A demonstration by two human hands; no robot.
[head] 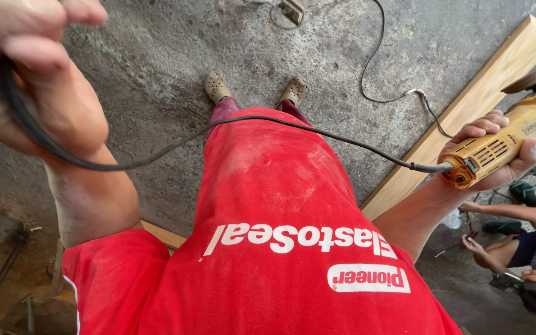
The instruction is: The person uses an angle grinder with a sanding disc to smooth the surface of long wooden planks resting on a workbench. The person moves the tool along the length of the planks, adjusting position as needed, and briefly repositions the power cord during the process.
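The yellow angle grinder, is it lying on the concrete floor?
No, the right hand holds the yellow angle grinder up in the air, above the wooden plank.

Bright, even daylight, soft shadows on the concrete floor (156, 74), wide-angle stretching at edges, near left hand (29, 68) blurred.

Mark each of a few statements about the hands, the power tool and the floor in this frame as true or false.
1. The right hand grips a yellow angle grinder. True.
2. The left hand is empty. False: it holds the black power cord.
3. A wooden plank lies on the concrete floor. True.
4. The person wears a blue shirt. False: the shirt is red.
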